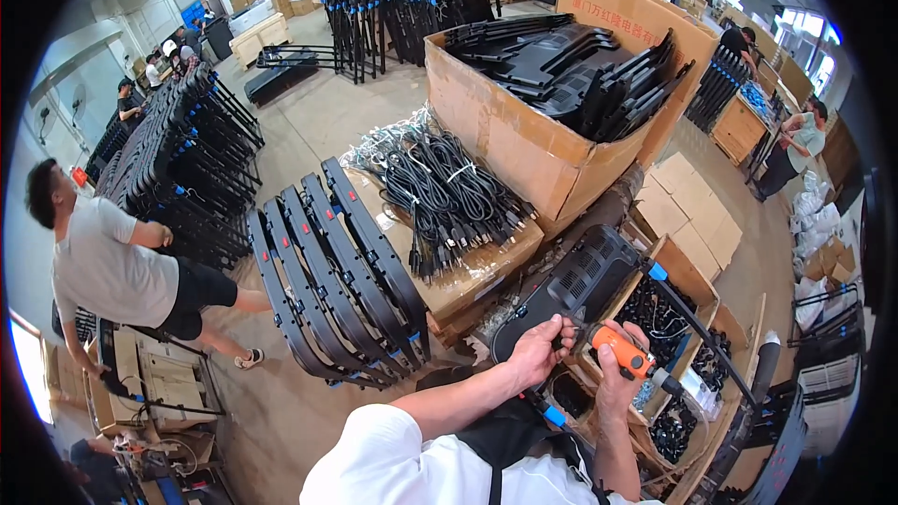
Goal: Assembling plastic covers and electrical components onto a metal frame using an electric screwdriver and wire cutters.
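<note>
A person in a white shirt looks down at their own two hands in a busy workshop. The left hand (535,348) closes its grip on the lower edge of a long black plastic panel (572,288) with vent slots, which lies tilted across the top of an open cardboard box (689,273) holding small black parts. The right hand (619,376) wraps tightly round an orange electric screwdriver (625,353), whose tip sits close beside the left fingers at the panel's lower end.

The panel looks stiff and fairly light but awkwardly long, so it is best held near the end being worked on, as it is now. The screwdriver looks compact and solid, with a firm handle.

Just to the left, a row of curved black frames (339,273) stands on the floor. Beyond it, bundled black cables (451,194) lie on a carton, and a big cardboard bin (524,136) holds more black panels. Another person (117,266) bends over on the left.
</note>
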Demonstrator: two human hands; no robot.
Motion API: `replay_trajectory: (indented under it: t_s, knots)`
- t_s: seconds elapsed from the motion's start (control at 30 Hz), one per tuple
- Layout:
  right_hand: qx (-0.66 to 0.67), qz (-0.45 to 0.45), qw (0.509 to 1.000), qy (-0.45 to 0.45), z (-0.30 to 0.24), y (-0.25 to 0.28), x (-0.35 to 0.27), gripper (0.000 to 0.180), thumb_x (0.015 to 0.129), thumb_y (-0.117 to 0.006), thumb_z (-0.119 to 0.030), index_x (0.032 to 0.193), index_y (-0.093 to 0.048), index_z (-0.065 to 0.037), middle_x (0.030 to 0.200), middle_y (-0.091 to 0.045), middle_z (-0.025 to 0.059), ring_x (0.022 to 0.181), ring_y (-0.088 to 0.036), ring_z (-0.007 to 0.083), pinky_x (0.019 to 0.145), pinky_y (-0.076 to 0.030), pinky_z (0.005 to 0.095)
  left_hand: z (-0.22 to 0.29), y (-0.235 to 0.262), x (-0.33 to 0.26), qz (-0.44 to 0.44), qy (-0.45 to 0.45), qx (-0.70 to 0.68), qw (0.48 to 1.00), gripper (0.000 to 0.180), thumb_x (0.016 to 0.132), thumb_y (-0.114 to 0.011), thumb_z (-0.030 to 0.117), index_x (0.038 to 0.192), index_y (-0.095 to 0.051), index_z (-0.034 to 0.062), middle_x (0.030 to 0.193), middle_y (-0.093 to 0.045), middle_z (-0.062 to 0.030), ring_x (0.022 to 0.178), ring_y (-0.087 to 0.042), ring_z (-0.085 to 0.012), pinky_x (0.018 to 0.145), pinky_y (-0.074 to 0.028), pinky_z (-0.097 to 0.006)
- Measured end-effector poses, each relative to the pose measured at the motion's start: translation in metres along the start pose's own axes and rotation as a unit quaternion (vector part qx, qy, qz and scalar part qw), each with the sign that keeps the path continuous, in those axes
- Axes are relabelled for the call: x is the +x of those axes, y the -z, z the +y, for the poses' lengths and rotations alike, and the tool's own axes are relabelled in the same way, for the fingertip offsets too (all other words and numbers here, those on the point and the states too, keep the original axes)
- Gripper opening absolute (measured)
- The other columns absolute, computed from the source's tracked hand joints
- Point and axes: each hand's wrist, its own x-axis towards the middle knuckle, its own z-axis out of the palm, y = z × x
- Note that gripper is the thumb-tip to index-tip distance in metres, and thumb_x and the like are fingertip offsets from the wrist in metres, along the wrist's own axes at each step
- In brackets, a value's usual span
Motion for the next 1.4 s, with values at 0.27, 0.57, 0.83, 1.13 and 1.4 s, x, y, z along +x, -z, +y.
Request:
replay_trajectory:
  t_s: [0.27, 0.57, 0.83, 1.13, 1.4]
  knots:
    - [-0.023, -0.043, 0.999, 0.017, -0.007, -0.015, 0.057, 0.053, 0.090, -0.074, 0.001, 0.138, -0.052, -0.001, 0.131, -0.069, 0.0200, 0.121, -0.065, 0.0250, 0.111, -0.049, 0.0412, 0.035, 0.036, -0.020, 0.049, 0.042, 0.096, 0.993, 0.026, 0.106, -0.050, 0.020, 0.119, -0.067, 0.0050, 0.085, -0.060, 0.0009, 0.069, -0.054, -0.0110, 0.056, -0.043, -0.026]
    - [-0.088, -0.076, 0.993, -0.031, -0.003, -0.037, 0.111, 0.052, 0.086, -0.081, -0.003, 0.133, -0.058, 0.001, 0.124, -0.073, 0.0147, 0.114, -0.069, 0.0197, 0.103, -0.055, 0.0356, 0.112, 0.058, 0.026, 0.116, -0.141, 0.437, 0.881, 0.031, 0.103, -0.060, 0.031, 0.117, -0.075, 0.0068, 0.074, -0.061, 0.0024, 0.063, -0.054, -0.0104, 0.058, -0.044, -0.027]
    - [-0.113, -0.085, 0.988, -0.060, 0.028, -0.051, 0.133, 0.051, 0.087, -0.081, -0.003, 0.133, -0.059, -0.001, 0.125, -0.073, 0.0117, 0.115, -0.068, 0.0180, 0.104, -0.054, 0.0341, 0.109, 0.044, 0.074, 0.129, -0.172, 0.743, 0.633, 0.051, 0.097, -0.067, 0.047, 0.138, -0.068, 0.0168, 0.111, -0.077, -0.0155, 0.108, -0.073, -0.0348, 0.095, -0.054, -0.046]
    - [-0.111, -0.071, 0.986, -0.100, 0.043, -0.049, 0.149, 0.051, 0.088, -0.082, -0.005, 0.133, -0.059, -0.002, 0.125, -0.072, 0.0119, 0.115, -0.068, 0.0181, 0.104, -0.055, 0.0345, 0.104, 0.041, 0.085, 0.094, -0.210, 0.775, 0.588, 0.045, 0.100, -0.066, 0.037, 0.138, -0.068, 0.0119, 0.108, -0.075, -0.0189, 0.101, -0.072, -0.0383, 0.084, -0.057, -0.049]
    - [-0.131, -0.081, 0.981, -0.114, 0.049, -0.054, 0.153, 0.054, 0.086, -0.083, -0.005, 0.134, -0.059, 0.000, 0.125, -0.073, 0.0137, 0.114, -0.068, 0.0197, 0.105, -0.053, 0.0357, 0.101, 0.046, 0.085, 0.094, -0.243, 0.783, 0.564, 0.041, 0.100, -0.068, 0.036, 0.135, -0.070, 0.0145, 0.096, -0.073, -0.0134, 0.088, -0.073, -0.0359, 0.074, -0.058, -0.048]
